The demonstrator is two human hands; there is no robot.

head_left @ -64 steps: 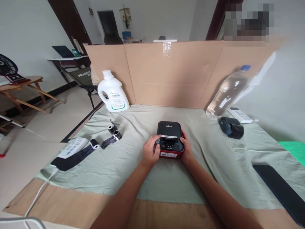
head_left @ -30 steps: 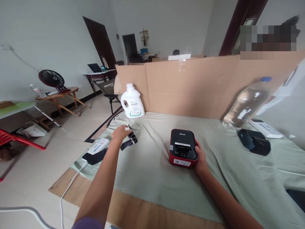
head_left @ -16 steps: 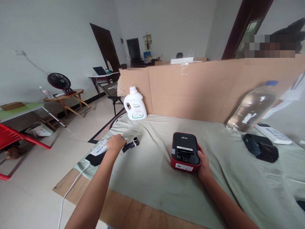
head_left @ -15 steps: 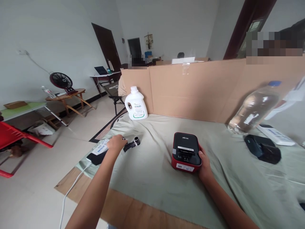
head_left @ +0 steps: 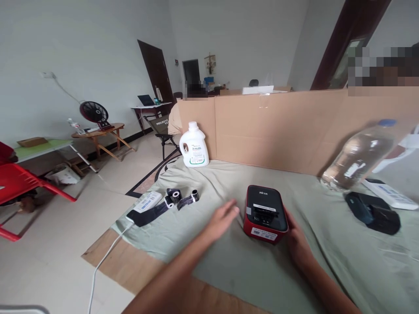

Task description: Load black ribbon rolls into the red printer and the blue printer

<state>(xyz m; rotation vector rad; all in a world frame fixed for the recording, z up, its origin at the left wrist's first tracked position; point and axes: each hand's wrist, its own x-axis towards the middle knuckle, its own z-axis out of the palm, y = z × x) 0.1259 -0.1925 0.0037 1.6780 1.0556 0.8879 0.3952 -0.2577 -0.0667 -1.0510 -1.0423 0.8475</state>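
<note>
A red and black label printer [head_left: 266, 208] rests on the green cloth with its labelled front facing me. My right hand [head_left: 298, 243] is against its right side, the fingers partly hidden behind the casing. My left hand [head_left: 224, 218] is just left of the printer, fingers stretched out and holding nothing; it is slightly blurred. Farther left lies a black ribbon [head_left: 149, 215] wound on small white-cored rolls, partly over a white box-like device [head_left: 149, 201]. Beside it is a shorter black ribbon piece with a small roll [head_left: 195, 196].
A white detergent jug [head_left: 196, 148] stands before the cardboard partition [head_left: 262, 126]. At right are a large clear bottle [head_left: 360, 155], a black device [head_left: 373, 213] and a white device [head_left: 393, 195]. A white cable [head_left: 104, 257] hangs over the table's left edge. People are behind the cardboard.
My left hand has let go of the black ribbon roll and moved right, towards the printer. My right hand stays at the printer's right side. The view has shifted slightly.
</note>
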